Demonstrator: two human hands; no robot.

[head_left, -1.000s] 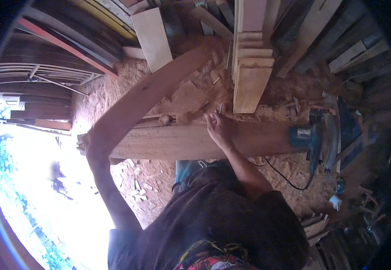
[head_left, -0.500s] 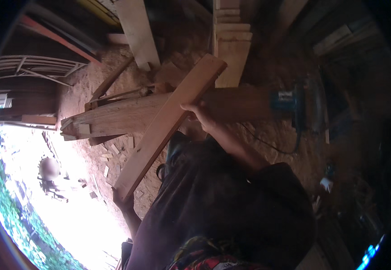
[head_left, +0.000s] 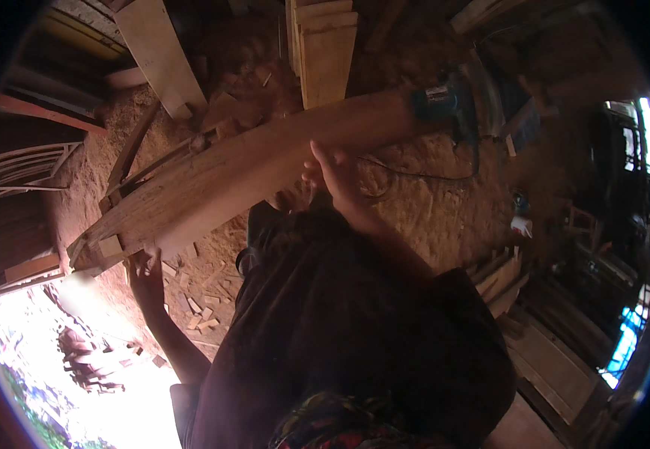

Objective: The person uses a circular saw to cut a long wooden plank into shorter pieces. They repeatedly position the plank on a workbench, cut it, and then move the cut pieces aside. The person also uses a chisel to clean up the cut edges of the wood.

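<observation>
A long, broad wooden board (head_left: 220, 168) stretches across the view from lower left to upper right, raised above the ground. A smooth, paler plank (head_left: 213, 213) seems to lie along its near edge, but blur blends the two outlines. My left hand (head_left: 145, 278) is at the near edge close to the left end, its bent fingers apart and touching the wood. Over the near edge at the middle, my right hand (head_left: 334, 173) has one finger stretched out and the others loosely bent, with nothing visibly gripped. A teal corded power tool (head_left: 436, 103) sits at the board's right end.
A black cord (head_left: 422, 176) loops from the tool over the dirt ground. Stacked planks (head_left: 326, 56) and a slanting board (head_left: 159, 56) stand beyond. Wood offcuts (head_left: 204, 318) lie scattered near my left arm. Panels (head_left: 553, 359) lean at the lower right.
The plank held slantwise between my hands has come down along the long board. My right hand's fingers have loosened; my left hand has moved left and away from me. The view has turned.
</observation>
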